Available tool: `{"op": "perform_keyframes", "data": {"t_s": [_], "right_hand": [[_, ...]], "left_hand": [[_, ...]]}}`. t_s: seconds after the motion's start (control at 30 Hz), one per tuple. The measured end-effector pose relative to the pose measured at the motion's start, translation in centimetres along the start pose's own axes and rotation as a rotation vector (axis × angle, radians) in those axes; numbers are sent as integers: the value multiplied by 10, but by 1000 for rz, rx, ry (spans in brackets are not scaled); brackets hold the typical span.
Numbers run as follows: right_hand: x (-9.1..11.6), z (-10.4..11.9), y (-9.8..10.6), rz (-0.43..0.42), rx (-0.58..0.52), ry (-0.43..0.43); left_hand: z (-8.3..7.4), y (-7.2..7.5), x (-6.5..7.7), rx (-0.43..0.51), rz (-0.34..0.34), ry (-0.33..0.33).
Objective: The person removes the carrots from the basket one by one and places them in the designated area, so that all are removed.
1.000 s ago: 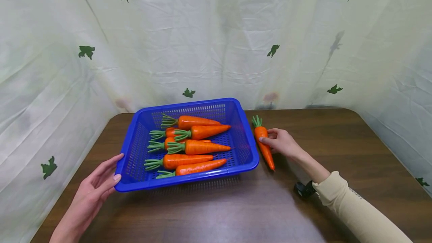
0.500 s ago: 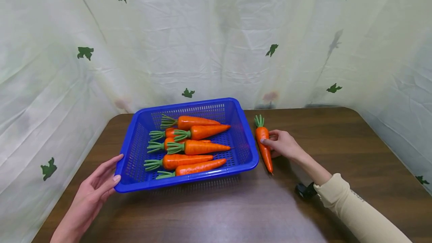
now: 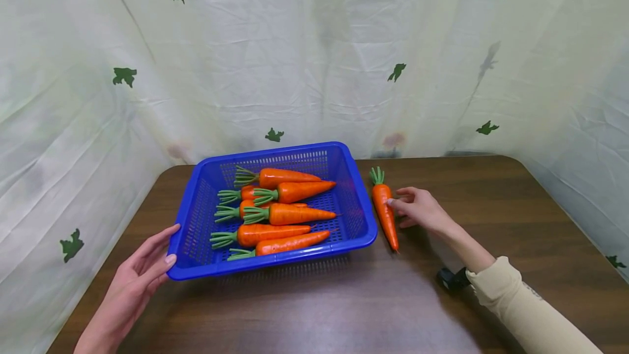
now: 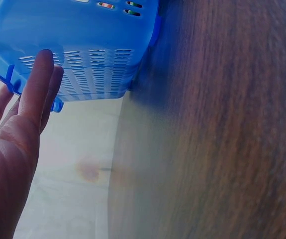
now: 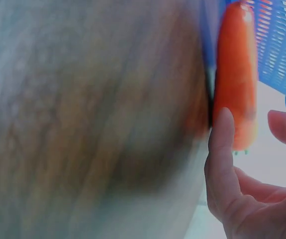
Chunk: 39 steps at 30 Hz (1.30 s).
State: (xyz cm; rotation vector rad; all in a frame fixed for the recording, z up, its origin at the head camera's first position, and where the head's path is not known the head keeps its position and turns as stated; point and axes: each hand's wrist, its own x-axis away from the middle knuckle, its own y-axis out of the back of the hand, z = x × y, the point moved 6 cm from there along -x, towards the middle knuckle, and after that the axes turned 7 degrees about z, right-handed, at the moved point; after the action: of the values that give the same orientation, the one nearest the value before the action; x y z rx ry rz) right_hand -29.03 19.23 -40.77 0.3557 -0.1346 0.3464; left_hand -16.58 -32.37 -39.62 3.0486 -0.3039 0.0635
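Observation:
My left hand (image 3: 125,283) touches the left rim of a blue slotted plastic basket (image 3: 362,195) with its thumb and fingertips. In the left wrist view its fingers (image 4: 37,87) lie straight against the basket's outer wall. Several orange carrots (image 3: 300,214) with green stem stubs lie in the basket, some overlapping. One more carrot (image 3: 385,214) lies on the table beside the basket's right side, its stems toward the back. My right hand (image 3: 420,209) is just right of this carrot, fingers parted, thumb tip at its edge. In the right wrist view thumb and finger stand apart.
Everything rests on a dark brown wooden table (image 3: 304,310). A pale cloth curtain (image 3: 304,70) with green leaf prints hangs behind and on both sides. A black strap device (image 3: 452,279) sits on my right wrist by the beige sleeve (image 3: 521,299).
My right hand has let go of the lone carrot and drawn back slightly to the right. Before that, the carrot shifted a little toward the front. Left hand and basket stay put.

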Motion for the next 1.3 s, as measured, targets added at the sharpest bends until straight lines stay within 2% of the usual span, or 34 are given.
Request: {"op": "perform_keyframes", "data": {"t_s": [0.2, 0.43, 0.57, 0.73, 0.97, 1.23, 1.3], "right_hand": [[7, 7, 9, -42, 43, 43], [13, 21, 15, -71, 50, 173], [13, 29, 15, -78, 37, 213], [15, 42, 10, -88, 23, 271], [16, 58, -2, -77, 18, 354], [21, 79, -15, -100, 156, 432], [21, 84, -19, -90, 157, 445]], "left_hand": [[0, 1, -1, -9, -10, 19], [-1, -1, 0, 14, 5, -17], [0, 0, 0, 10, -1, -5], [0, 1, 0, 0, -9, 9], [-1, -1, 0, 13, 2, -15], [0, 0, 0, 1, 0, -7], [-1, -1, 1, 4, 5, -18]]}}
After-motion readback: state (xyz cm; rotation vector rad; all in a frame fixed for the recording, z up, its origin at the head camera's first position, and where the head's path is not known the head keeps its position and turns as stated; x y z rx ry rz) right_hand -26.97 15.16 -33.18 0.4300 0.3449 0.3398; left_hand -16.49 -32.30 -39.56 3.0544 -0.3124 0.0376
